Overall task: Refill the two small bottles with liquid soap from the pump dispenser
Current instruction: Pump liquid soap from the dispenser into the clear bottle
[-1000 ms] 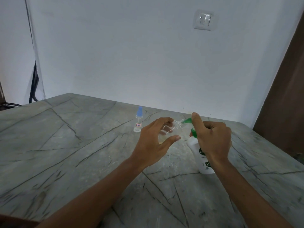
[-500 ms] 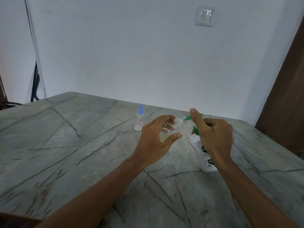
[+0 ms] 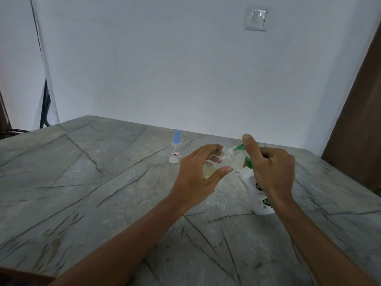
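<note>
Grey veined marble forms the table top where a person's two bare hands work over small containers. The left hand is clamped around a small clear plastic bottle, holding it off the table and tilted so its open neck points up and to the right; pale yellow liquid pools at the bottle's lower end, beside the thumb. The right hand is curled over the green pump head of a white plastic soap dispenser, thumb raised above the nozzle, fingers folded in a fist. The nozzle's tip meets the mouth of the tilted bottle. The dispenser stands upright on the marble at the right, its dark label partly hidden by the wrist. A second small clear bottle with a light blue spray cap stands upright on the table, well apart to the left of the hands, bearing a small white sticker with red marking. Behind, on the white wall, is a white light switch.
</note>
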Demonstrator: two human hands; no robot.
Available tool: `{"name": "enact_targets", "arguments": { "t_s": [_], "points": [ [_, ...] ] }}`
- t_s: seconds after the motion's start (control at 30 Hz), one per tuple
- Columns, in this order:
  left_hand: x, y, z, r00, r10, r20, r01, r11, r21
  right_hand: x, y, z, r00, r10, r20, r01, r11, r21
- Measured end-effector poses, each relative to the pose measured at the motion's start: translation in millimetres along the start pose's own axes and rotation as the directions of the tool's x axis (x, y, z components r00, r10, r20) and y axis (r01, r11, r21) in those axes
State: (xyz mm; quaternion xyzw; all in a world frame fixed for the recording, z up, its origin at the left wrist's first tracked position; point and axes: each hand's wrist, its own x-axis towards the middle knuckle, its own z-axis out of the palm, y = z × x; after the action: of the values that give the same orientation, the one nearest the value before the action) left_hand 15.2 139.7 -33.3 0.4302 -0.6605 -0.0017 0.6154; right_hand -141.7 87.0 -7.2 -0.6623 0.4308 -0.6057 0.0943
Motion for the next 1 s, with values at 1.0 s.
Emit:
{"name": "enact_targets", "arguments": {
  "t_s": [1.0],
  "points": [
    [-3.9,-1.3,5.8,0.998,0.066,0.015,-0.067,0.988,0.136,-1.6,0.2,-4.2,0.997,-0.072,0.031,0.07,0.996,0.064]
  ]
}}
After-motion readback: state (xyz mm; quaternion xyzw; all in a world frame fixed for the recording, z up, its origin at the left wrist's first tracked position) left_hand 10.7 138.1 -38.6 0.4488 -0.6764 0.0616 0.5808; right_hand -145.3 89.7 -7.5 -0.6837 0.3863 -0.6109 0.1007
